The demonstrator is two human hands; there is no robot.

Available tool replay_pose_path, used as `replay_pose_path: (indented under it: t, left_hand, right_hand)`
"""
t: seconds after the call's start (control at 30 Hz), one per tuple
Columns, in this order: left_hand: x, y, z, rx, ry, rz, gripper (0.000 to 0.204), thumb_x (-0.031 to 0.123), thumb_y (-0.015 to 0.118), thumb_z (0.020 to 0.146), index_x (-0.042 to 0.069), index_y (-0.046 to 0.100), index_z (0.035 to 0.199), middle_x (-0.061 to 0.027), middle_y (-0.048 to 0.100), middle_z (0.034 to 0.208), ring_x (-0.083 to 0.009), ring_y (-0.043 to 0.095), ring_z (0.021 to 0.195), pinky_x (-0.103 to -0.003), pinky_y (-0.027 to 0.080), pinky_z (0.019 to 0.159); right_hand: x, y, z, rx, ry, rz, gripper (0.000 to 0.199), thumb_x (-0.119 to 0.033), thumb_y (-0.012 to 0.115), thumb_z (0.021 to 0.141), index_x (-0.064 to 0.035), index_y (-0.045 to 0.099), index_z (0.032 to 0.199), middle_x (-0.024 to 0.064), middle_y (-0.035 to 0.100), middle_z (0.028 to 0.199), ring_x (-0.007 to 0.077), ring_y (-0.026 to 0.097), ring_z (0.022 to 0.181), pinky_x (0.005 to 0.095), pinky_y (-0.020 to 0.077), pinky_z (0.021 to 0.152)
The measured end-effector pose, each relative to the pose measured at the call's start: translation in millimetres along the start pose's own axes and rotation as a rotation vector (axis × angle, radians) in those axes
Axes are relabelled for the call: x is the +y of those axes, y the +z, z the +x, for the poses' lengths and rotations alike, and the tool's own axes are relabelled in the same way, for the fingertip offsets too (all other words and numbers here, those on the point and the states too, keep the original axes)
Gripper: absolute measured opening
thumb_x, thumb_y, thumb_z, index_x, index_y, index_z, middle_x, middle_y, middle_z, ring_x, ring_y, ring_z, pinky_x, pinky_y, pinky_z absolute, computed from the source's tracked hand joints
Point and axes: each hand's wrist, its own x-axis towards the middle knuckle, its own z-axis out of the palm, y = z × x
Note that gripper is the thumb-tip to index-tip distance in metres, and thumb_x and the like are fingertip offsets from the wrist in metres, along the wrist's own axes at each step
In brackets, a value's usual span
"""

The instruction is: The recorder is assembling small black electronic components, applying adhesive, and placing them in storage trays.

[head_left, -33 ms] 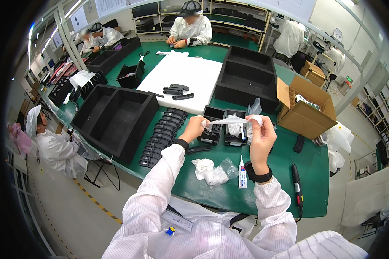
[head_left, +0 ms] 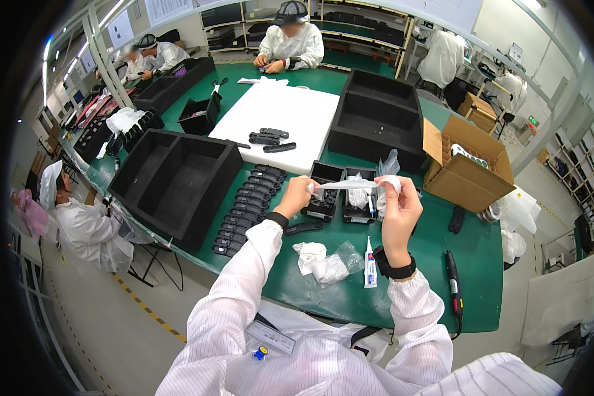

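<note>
From the head camera, my left hand (head_left: 296,196) and right hand (head_left: 398,206) pinch a white strip (head_left: 351,185) taut between closed fingertips, above the small black trays (head_left: 326,199). I judge I'm mid-peel; next needs a steady, even pull.

Head-worn fisheye view, tilting steeply down onto the green worktable (head_left: 376,290), near, edges bending outward.

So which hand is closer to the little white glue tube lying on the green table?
Right. The right hand is raised just above the white tube, which lies beside its wrist. The left hand is further off to the left, holding the other end of a white strip.
</note>
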Motion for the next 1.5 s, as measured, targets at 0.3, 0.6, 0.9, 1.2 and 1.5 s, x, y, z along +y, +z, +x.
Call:
replay_pose_path:
  t: [0.3, 0.6, 0.9, 1.2, 1.5]
  left_hand:
    - [0.2, -1.8, 9.1, 0.066, 0.086, 0.092, 0.017, -0.004, 0.064, 0.073, 0.002, 0.073, 0.086, -0.0194, 0.066, 0.084, -0.0369, 0.065, 0.082, -0.042, 0.052, 0.075]
    - [0.0, 2.2, 13.6, 0.063, 0.105, 0.094, 0.011, -0.002, 0.062, 0.077, 0.001, 0.073, 0.082, -0.0208, 0.066, 0.085, -0.0384, 0.065, 0.082, -0.044, 0.052, 0.074]
    - [11.8, 0.4, 10.9, 0.044, 0.036, 0.044, 0.01, -0.001, 0.062, 0.083, -0.001, 0.072, 0.083, -0.0205, 0.066, 0.082, -0.0369, 0.066, 0.079, -0.042, 0.052, 0.072]
    - [2.8, 2.8, 11.8, 0.044, 0.036, 0.039, 0.01, -0.001, 0.062, 0.084, -0.001, 0.072, 0.083, -0.0208, 0.066, 0.083, -0.0369, 0.066, 0.08, -0.043, 0.051, 0.072]
    - [-6.9, 9.9, 15.1, 0.107, 0.079, 0.078, 0.01, -0.002, 0.064, 0.077, -0.001, 0.072, 0.081, -0.0191, 0.068, 0.08, -0.0351, 0.067, 0.077, -0.041, 0.052, 0.07]
  right_hand:
    - [-0.6, 3.7, 2.7, 0.038, -0.048, 0.068, 0.01, -0.006, 0.059, 0.097, 0.0007, 0.065, 0.094, 0.0015, 0.068, 0.088, 0.0041, 0.055, 0.074, 0.0193, 0.0417, 0.064]
    - [-15.2, -0.2, 2.6, 0.03, -0.099, 0.093, 0.01, -0.006, 0.057, 0.098, 0.0018, 0.064, 0.095, 0.0042, 0.069, 0.093, 0.0064, 0.059, 0.078, 0.0199, 0.0443, 0.071]
    - [-23.8, -3.8, 1.5, 0.017, -0.111, 0.147, 0.009, -0.005, 0.057, 0.098, 0.0014, 0.063, 0.096, 0.0039, 0.069, 0.094, 0.0051, 0.056, 0.076, 0.0184, 0.0421, 0.068]
    - [-28.8, -7.1, 0.6, 0.011, -0.091, 0.125, 0.01, -0.006, 0.058, 0.098, 0.0022, 0.063, 0.095, 0.0052, 0.07, 0.094, 0.0064, 0.058, 0.079, 0.0198, 0.0447, 0.071]
    - [-31.0, -13.7, 3.6, 0.04, -0.11, 0.074, 0.01, -0.007, 0.059, 0.098, 0.0015, 0.063, 0.094, 0.0051, 0.07, 0.094, 0.0072, 0.059, 0.08, 0.0203, 0.045, 0.071]
